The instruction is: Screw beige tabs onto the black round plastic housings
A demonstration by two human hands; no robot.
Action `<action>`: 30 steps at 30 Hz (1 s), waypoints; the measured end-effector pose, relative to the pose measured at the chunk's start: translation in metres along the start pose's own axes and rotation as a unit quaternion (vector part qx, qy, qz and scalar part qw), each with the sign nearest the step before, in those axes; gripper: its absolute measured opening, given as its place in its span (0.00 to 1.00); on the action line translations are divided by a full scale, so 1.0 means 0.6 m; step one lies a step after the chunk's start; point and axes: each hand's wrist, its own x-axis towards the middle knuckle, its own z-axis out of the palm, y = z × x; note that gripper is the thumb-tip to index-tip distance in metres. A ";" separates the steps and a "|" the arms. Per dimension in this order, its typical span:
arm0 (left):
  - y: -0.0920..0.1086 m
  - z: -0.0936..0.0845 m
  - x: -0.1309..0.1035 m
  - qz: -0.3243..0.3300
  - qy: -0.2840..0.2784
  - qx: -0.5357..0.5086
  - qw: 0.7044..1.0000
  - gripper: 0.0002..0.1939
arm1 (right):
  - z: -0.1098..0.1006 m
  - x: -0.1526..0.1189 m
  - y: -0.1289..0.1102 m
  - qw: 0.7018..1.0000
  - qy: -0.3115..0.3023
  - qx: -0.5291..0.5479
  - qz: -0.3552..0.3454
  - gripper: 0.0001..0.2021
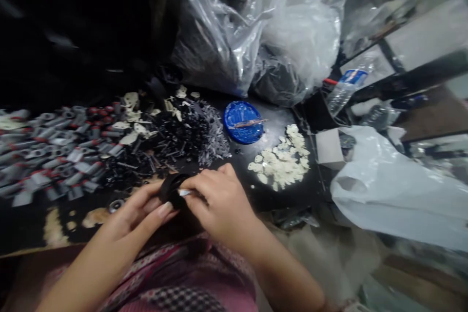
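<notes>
At a crowded dark desk (278,122), we work a small black curved part (171,189) between both hands, just above the near edge and over our patterned pink lap. Our left hand (141,209) comes in from the lower left, its grip pressed together on the part's lower side, thumb and forefinger pinching it. Our right hand (219,200) meets it from the right, fingers curled and closed on the part's right end, where a small pale metal tip (185,192) shows between the fingertips. The part's long axis runs roughly left to right across the view, and the pale tip points right, into our right palm; motion blur hides its finer shape.

Behind the hands lies a heap of small black springs and pins (190,136). To the left spreads a pile of grey pieces with red ends (54,151), with a few cream flakes scattered along its far side. A blue lid (243,122) sits further back with a thin tool across it, and a mound of cream-coloured pieces (283,158) lies just beside it to the right. Clear plastic bags (256,24) rise at the back, a white bag (395,190) slumps on the right, and a plastic bottle (347,85) lies near it.
</notes>
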 end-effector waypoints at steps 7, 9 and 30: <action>0.003 0.011 -0.005 -0.039 0.029 -0.036 0.998 0.22 | -0.071 -0.069 0.108 0.951 0.115 -0.134 0.253 0.10; 0.000 0.009 -0.002 -0.033 0.023 -0.031 0.999 0.23 | -0.077 -0.081 0.142 0.942 0.115 -0.158 0.273 0.09; 0.023 0.007 -0.015 -0.014 -0.009 -0.222 0.975 0.11 | 0.016 -0.001 0.007 0.995 0.027 0.095 0.009 0.02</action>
